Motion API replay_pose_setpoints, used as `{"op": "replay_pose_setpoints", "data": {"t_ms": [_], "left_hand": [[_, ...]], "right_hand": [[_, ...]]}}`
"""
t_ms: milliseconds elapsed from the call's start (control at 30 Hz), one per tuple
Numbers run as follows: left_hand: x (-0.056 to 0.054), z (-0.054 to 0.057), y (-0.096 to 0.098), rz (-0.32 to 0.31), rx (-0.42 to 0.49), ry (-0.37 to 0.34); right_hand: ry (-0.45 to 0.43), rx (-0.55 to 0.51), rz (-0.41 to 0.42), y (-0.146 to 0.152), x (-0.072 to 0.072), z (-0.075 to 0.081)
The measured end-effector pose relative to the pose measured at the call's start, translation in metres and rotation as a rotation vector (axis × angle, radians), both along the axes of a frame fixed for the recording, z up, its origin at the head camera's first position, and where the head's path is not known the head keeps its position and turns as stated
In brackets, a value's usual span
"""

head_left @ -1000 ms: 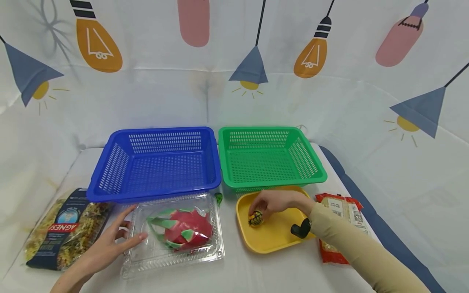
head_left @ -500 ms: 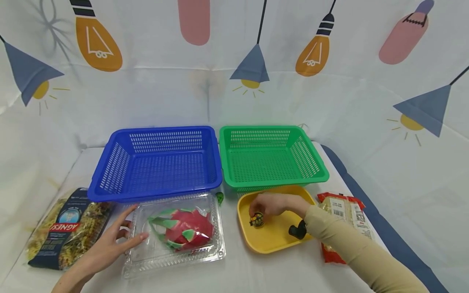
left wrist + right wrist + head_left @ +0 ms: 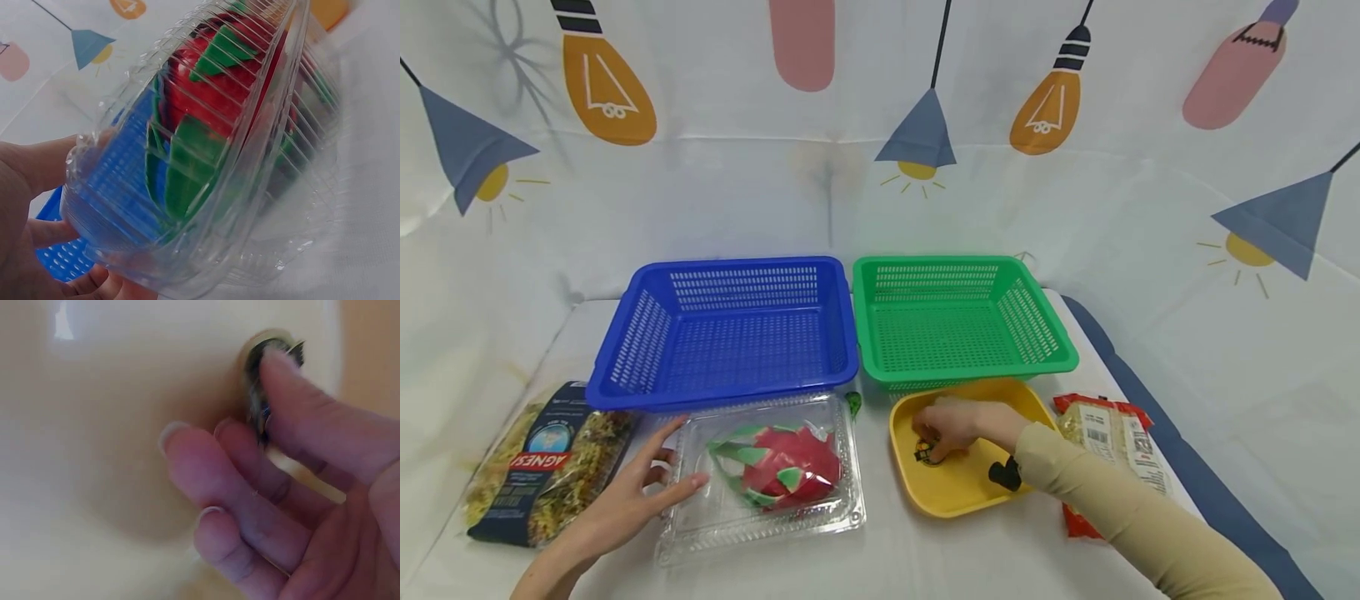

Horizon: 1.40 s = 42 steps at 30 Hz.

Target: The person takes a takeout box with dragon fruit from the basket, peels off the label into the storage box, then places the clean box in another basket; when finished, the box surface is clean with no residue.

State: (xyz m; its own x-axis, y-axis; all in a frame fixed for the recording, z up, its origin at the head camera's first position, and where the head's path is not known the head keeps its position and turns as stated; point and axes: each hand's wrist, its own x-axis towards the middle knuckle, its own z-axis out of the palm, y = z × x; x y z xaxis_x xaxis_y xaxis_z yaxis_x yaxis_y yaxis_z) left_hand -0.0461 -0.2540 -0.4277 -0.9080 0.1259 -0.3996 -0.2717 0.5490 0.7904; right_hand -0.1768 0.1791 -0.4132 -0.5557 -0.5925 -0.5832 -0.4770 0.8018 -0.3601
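Note:
My right hand [image 3: 951, 421] reaches down into a yellow tray [image 3: 917, 496]. Its thumb and fingers pinch a small round item with a black and yellow printed label [image 3: 925, 452], low over the tray floor. In the right wrist view the item [image 3: 265, 356] stands on edge against the thumb, partly covered by fingers. My left hand [image 3: 636, 492] rests at the left end of a clear plastic clamshell box [image 3: 700, 529], thumb extended over the lid, index finger reaching along its back corner. Inside the box lies a red dragon fruit [image 3: 793, 467] with green leaves.
A blue basket [image 3: 722, 396] and a green basket [image 3: 970, 375] stand behind. A bag of pasta [image 3: 550, 467] lies at left. Under the right forearm lies a red-edged bag [image 3: 1101, 429]. A small green thing [image 3: 853, 404] shows below the blue basket.
My right fingers have closed further over the small round item, and its label shows less than before. The left hand and the clamshell box have stayed in place. The view has shifted slightly.

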Motion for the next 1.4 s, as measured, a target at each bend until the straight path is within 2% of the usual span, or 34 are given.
{"op": "replay_pose_setpoints", "data": {"t_ms": [133, 367, 600, 733, 867, 1033, 1233, 1400], "left_hand": [[-0.001, 0.0, 0.002, -0.002, 0.001, -0.002], [-0.002, 0.0, 0.003, 0.0, 0.007, -0.013], [-0.002, 0.0, 0.003, 0.002, 0.015, -0.015], [-0.002, -0.001, 0.002, 0.0, 0.016, -0.02], [-0.003, -0.002, 0.001, -0.002, 0.016, -0.029], [-0.002, -0.002, 0.0, -0.005, 0.026, -0.029], [-0.001, -0.001, -0.002, 0.002, 0.034, -0.015], [-0.002, -0.001, -0.003, -0.006, 0.026, -0.018]], "right_hand": [[-0.079, -0.017, -0.06, 0.012, -0.003, -0.004], [-0.135, -0.089, -0.052, 0.027, -0.01, -0.009], [-0.1, -0.11, -0.045, 0.036, -0.013, -0.007], [-0.071, -0.106, -0.07, 0.04, -0.012, -0.003], [-0.044, -0.134, -0.069, 0.045, -0.011, 0.006], [-0.035, -0.21, -0.015, 0.05, -0.01, 0.021], [-0.031, -0.305, -0.001, 0.046, -0.003, 0.032], [-0.091, -0.438, -0.074, 0.03, 0.016, 0.035]]}}
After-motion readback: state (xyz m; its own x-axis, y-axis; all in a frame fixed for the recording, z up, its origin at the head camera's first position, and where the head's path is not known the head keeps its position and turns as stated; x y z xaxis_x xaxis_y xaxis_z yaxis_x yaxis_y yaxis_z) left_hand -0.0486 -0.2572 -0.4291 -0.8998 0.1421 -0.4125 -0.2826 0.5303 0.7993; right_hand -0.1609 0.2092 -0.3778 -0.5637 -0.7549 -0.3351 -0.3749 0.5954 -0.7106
